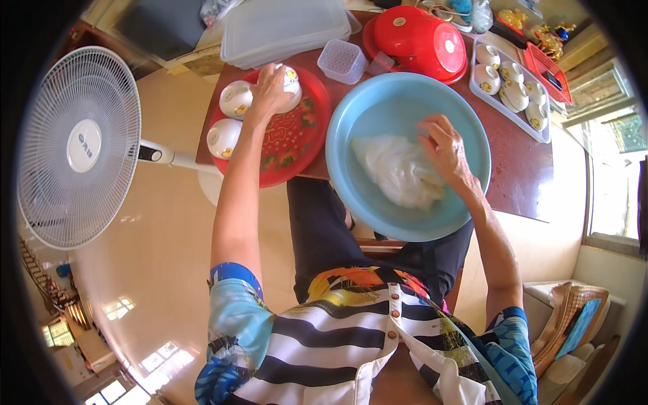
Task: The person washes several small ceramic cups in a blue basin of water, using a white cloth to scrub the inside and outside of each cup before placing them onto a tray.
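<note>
My left hand (273, 91) reaches over a red round tray (298, 157) with a printed design, its fingers around a white bowl (290, 98) with small yellow pictures. Two more white bowls, an upper one (236, 99) and a lower one (224, 138), rest upside down at the tray's left side. My right hand (445, 149) hovers over a light-blue plastic basin (349, 202), fingers curled and apart, with nothing visible in them. Beneath and beside it, a wet white cloth (400, 172) lies bunched in the basin's water.
Red basins (420, 40) lie upside down behind the blue one. A clear tray (541, 132) at right holds several white bowls. Plastic lids (283, 30) and a perforated box (342, 62) are at the back. A standing fan (83, 147) is left of the brown table (516, 187).
</note>
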Demonstrator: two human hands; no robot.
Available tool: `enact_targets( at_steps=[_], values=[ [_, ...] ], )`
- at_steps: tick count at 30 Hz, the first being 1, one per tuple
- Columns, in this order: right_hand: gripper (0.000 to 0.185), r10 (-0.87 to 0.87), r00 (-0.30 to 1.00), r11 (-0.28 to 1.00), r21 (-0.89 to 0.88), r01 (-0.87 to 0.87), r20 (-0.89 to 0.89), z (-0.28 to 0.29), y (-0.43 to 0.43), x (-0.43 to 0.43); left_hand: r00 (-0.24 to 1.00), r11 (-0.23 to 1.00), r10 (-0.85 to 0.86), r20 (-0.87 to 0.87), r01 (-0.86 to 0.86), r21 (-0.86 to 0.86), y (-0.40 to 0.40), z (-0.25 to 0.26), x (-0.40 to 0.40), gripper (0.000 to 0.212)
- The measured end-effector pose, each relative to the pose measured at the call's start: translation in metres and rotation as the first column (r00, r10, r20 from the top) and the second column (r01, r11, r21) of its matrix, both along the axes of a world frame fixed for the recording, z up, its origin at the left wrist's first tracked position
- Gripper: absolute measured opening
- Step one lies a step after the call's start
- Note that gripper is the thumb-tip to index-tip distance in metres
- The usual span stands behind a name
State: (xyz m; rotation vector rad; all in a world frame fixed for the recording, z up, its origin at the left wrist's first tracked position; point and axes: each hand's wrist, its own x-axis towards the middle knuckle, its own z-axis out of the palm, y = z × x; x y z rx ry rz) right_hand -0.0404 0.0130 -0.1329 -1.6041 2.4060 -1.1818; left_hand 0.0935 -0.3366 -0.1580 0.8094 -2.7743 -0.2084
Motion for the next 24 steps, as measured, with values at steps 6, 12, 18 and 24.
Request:
enact_targets(
  at_steps=[6, 12, 18, 24],
  values=[
    [0.011, -0.001, 1.0, 1.0, -0.007, 0.001, 0.005, -0.021, 0.006, 0.009, 0.994, 1.0, -0.004, 0.11, 0.003, 0.016, -0.02, 0.013, -0.011, 0.057],
    [0.008, -0.02, 0.998, 1.0, 0.011, 0.019, 0.062, -0.021, 0.004, 0.016, 0.975, 0.982, -0.182, 0.128, 0.186, -0.021, -0.034, 0.012, -0.003, 0.048],
    [0.008, -0.017, 0.999, 0.999, 0.028, 0.016, 0.043, -0.026, 0.007, 0.014, 0.971, 0.976, -0.206, 0.119, 0.212, -0.044, -0.024, 0.017, -0.003, 0.039],
    [0.01, 0.017, 1.0, 0.998, 0.063, -0.018, 0.018, -0.031, 0.006, 0.012, 0.951, 0.888, -0.285, 0.122, 0.309, -0.341, -0.019, 0.017, 0.0, 0.04]
  ],
)
